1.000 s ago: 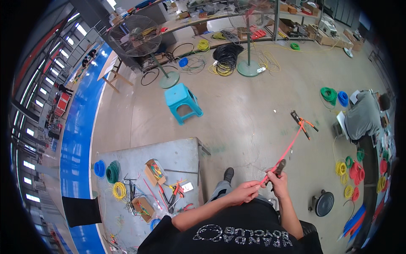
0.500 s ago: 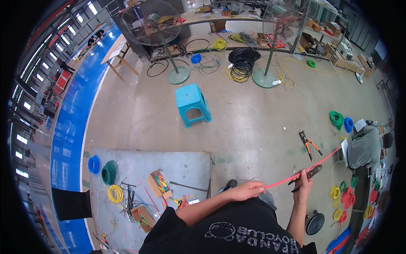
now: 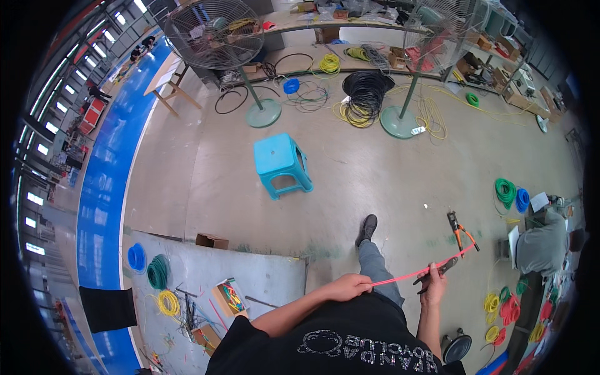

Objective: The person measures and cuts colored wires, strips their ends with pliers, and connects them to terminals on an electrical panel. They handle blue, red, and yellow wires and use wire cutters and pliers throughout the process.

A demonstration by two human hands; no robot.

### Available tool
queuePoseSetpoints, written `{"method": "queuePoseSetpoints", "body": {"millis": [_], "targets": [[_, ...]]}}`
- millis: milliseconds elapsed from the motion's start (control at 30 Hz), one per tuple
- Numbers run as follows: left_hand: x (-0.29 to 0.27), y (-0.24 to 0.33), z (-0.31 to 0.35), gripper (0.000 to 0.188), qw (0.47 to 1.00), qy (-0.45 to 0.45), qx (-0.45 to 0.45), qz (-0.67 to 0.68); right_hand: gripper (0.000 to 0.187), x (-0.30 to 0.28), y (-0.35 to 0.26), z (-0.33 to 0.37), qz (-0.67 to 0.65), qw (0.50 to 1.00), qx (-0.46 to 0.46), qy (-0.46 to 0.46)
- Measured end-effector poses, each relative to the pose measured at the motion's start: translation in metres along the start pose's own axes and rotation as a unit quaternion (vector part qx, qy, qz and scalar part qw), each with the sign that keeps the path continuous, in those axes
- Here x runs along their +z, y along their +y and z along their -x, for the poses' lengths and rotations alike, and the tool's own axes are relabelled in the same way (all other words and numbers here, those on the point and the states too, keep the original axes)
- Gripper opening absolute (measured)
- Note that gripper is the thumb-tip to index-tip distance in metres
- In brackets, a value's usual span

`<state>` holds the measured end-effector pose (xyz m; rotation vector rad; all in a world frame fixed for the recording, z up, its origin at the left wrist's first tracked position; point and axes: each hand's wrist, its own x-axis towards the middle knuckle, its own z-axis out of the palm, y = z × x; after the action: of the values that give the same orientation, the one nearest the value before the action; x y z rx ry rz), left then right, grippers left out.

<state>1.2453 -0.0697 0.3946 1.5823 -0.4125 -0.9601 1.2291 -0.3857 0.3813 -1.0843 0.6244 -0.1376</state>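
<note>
My left hand (image 3: 351,287) is closed on one end of a thin, bendy red length of wire or tubing (image 3: 400,277). It runs rightward in front of my body, past my right hand, and its free end hangs over the floor. My right hand (image 3: 434,287) is closed round a dark hand tool that looks like pliers (image 3: 447,266), its head pointing up and right. The red length passes by the fingers of that hand; whether they also grip it is hidden. On the floor beyond lies a crimping tool (image 3: 461,232) with orange handles.
A grey table (image 3: 275,275) at lower left bears wire coils, tools and a box of coloured pieces (image 3: 230,296). Ahead stand a blue stool (image 3: 277,156) and two pedestal fans (image 3: 262,112). A person in grey (image 3: 542,240) sits at right, near coils and a round black object (image 3: 456,345).
The table and stool have shifted in view as I moved. My leg and shoe now show stretched forward. Both hands sit slightly further left, still holding the red length and the pliers.
</note>
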Motion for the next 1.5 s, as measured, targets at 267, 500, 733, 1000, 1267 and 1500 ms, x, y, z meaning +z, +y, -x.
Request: {"method": "queuePoseSetpoints", "body": {"millis": [267,500,733,1000,1267,1500], "targets": [[-0.153,0.062,-0.069,0.031,0.988,0.077,-0.131,0.018,0.015,0.150,-0.003,-0.176,0.033,0.988,0.101,-0.113],[-0.248,0.079,-0.113,0.030,0.972,0.191,-0.115,0.077,0.013,0.286,-0.037,-0.280,0.086,0.955,0.148,-0.241],[-0.341,0.049,-0.153,0.028,0.944,0.243,-0.103,0.198,0.010,0.410,-0.029,-0.361,0.145,0.912,0.200,-0.328],[-0.539,0.054,-0.211,0.026,0.948,0.245,-0.031,0.203,0.017,0.594,-0.026,-0.456,0.171,0.913,0.150,-0.339],[-0.699,0.085,-0.249,0.025,0.950,0.231,-0.018,0.211,0.015,0.715,-0.034,-0.541,0.188,0.941,0.045,-0.278],[-0.781,0.018,-0.305,0.026,0.922,0.337,-0.086,0.170,0.014,0.790,-0.064,-0.648,0.217,0.941,-0.121,-0.227]]}}
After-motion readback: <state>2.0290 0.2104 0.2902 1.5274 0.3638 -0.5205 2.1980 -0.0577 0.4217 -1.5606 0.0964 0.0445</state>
